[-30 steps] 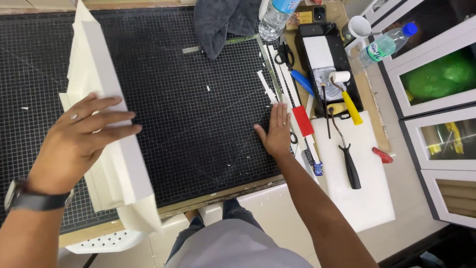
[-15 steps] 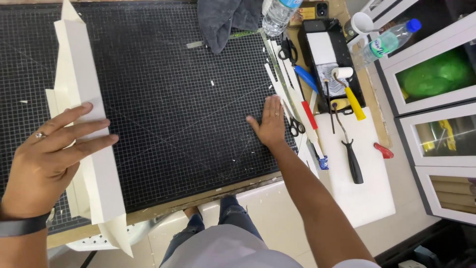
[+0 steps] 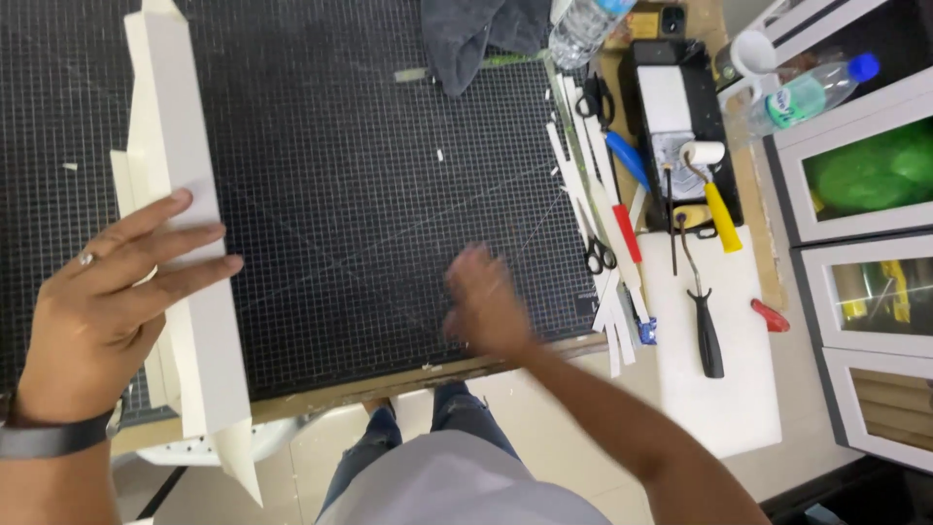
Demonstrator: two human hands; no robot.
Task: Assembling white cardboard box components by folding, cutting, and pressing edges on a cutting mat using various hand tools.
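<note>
Left hand [image 3: 107, 292], fingers spread flat, presses the long white board [image 3: 185, 243] at the left edge of the black cutting mat [image 3: 369, 194]. Right hand [image 3: 486, 306], blurred, grip indiscernible, over the mat's near edge; scissors [image 3: 600, 255] and paint roller [image 3: 714, 185] just right of the mat.

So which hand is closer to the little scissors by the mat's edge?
Right. The right hand hovers over the cutting mat just left of the scissors; the left hand rests on white board far across.

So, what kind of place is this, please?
Probably a craft or model-making workshop. A black gridded cutting mat covers the bench, the left hand presses on a white folded board piece, and scissors, a small paint roller in a tray and paper strips lie alongside.
</note>
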